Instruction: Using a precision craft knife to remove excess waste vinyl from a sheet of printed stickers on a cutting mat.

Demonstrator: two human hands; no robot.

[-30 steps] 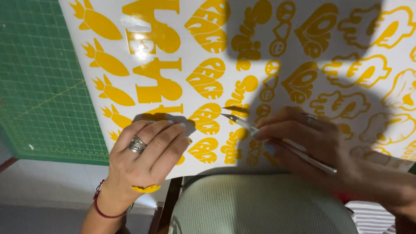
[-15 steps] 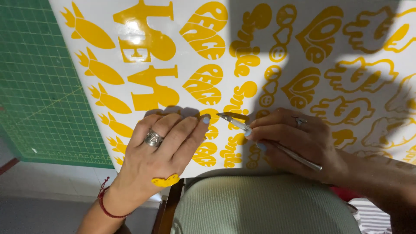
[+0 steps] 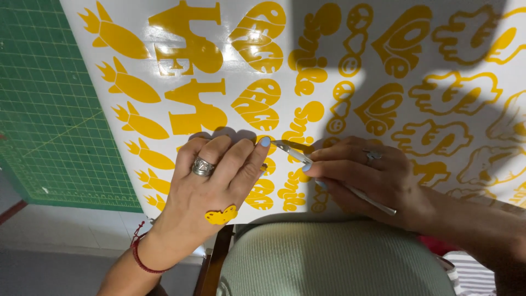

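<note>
Glossy white sheet point(image 3: 482, 33), yellow cutouts point(image 3: 197, 109)

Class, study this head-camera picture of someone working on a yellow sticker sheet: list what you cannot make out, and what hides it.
- Head view: stickers under the left hand, covered by it.
- Head view: where the metal tool meets the sticker sheet; its tip lies in shadow.
- Head view: the tool's middle, hidden inside the right hand.
- Head view: the green cutting mat, cut off by the left edge.
</note>
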